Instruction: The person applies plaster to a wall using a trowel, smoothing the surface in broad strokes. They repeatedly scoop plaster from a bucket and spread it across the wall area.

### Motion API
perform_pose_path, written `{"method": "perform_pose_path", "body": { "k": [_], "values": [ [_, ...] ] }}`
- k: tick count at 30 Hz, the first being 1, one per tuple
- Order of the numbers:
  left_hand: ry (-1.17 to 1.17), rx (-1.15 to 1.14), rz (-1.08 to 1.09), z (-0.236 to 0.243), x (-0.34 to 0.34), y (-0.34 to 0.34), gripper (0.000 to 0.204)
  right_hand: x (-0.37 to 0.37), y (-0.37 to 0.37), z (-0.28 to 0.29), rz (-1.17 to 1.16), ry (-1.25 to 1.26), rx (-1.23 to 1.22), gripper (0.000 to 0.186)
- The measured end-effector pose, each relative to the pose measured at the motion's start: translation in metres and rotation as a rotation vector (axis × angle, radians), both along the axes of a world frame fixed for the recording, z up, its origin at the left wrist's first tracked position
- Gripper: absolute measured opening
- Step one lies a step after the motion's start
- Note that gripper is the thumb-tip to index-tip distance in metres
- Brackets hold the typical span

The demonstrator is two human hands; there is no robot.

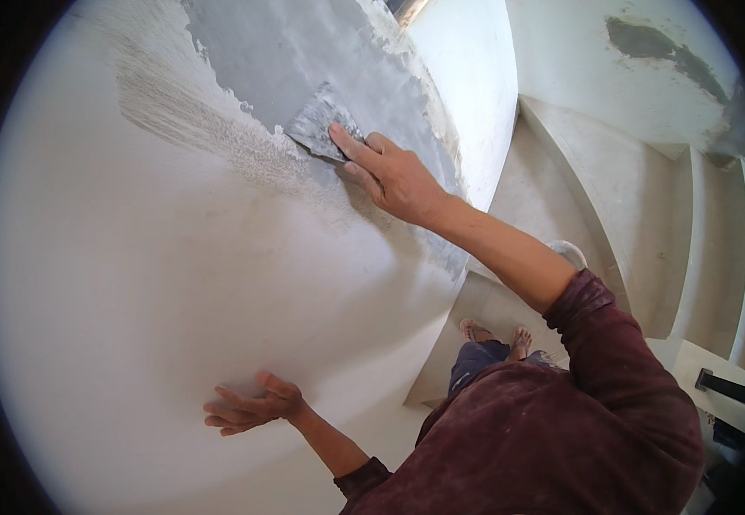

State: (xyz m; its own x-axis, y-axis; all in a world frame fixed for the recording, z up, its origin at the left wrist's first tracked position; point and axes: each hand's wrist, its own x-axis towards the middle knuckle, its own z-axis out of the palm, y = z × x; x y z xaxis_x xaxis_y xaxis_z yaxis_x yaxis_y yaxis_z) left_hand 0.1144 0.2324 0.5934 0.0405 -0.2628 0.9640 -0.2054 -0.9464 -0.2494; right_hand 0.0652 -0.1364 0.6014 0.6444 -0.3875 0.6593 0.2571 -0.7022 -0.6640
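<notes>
My right hand (394, 176) grips a putty knife (323, 123) with a wide, grey-smeared blade, its handle hidden in my palm. Two fingers stretch along the back of the blade. The blade lies against a grey patch (278, 51) on the curved white wall (175, 283), close to the patch's ragged lower left edge. Streaky, rough filler (192, 116) spreads over the white beside it. Lower down, my left hand (252, 405) is open, fingers spread, resting on or just off the smooth wall; I cannot tell which.
Curved pale stairs (647, 223) wind along the right. A white round container (568, 252) shows partly behind my right forearm. My feet (518, 342) stand on a step below. A black bracket-like piece (729, 388) juts out at the right; another wall has a grey patch (647, 43).
</notes>
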Motion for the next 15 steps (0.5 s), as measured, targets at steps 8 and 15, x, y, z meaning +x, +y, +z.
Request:
{"method": "perform_pose_path", "body": {
  "k": [8,15],
  "values": [
    [-0.030,0.014,-0.055,0.006,-0.001,0.001,0.064,-0.061,-0.019,0.012,0.080,0.433,-0.196,0.045],
    [-0.021,-0.013,-0.059,0.001,-0.001,0.000,0.066,-0.032,-0.020,0.080,-0.021,0.306,-0.290,0.045]
  ]
}}
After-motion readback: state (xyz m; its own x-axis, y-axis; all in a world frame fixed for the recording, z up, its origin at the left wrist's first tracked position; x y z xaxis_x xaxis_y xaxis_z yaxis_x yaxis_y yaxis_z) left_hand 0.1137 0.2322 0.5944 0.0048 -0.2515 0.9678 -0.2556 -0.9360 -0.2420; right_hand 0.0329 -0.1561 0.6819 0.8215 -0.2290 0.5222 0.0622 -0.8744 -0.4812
